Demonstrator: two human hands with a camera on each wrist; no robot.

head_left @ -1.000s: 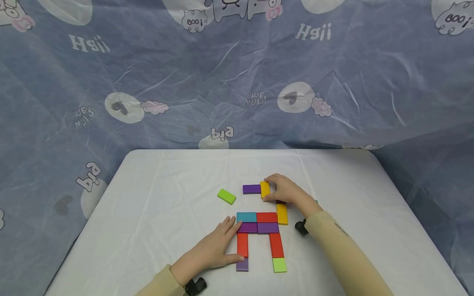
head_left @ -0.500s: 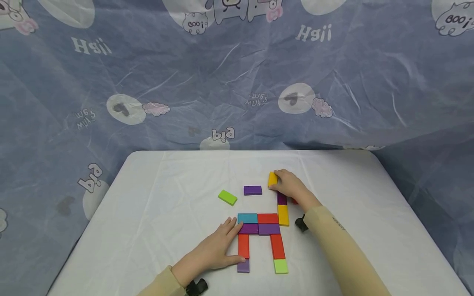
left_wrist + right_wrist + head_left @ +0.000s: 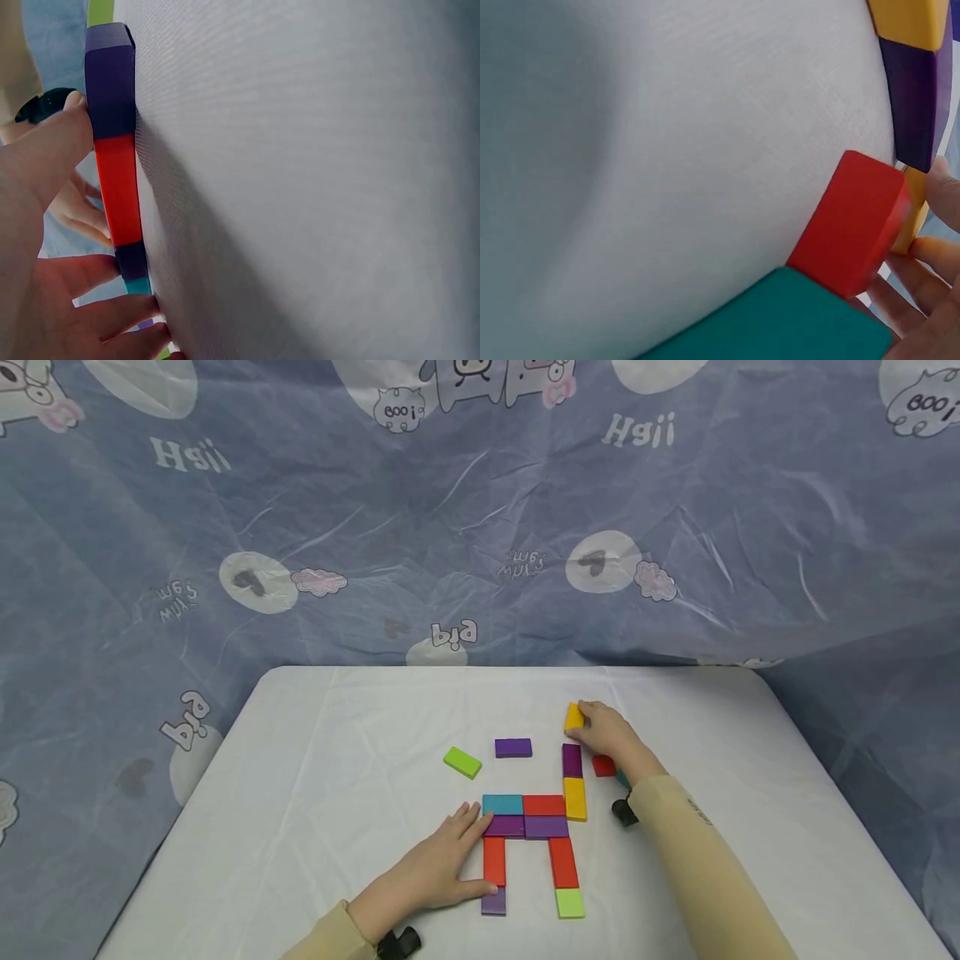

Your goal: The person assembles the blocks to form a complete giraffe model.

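1. Yellow flat rectangular blocks: two, one far right, one nearer.
2. Red flat rectangular blocks: four, one on the right, one in the middle, two near.
3. Purple flat rectangular blocks: five, two far, two in the middle, one near left.
4. Lime-green flat rectangular blocks: two, one far left, one near right.
5. Light-blue flat rectangular block: one, in the middle.
6. Teal rectangular block: one, on the right, partly hidden in the head view.
7. Left hand and right hand, both bare: two.
8. Beige fabric sleeves: two.
9. Small black wrist devices: two.
10. White-topped table: one.
11. Blue-grey printed sheet: one, far side.
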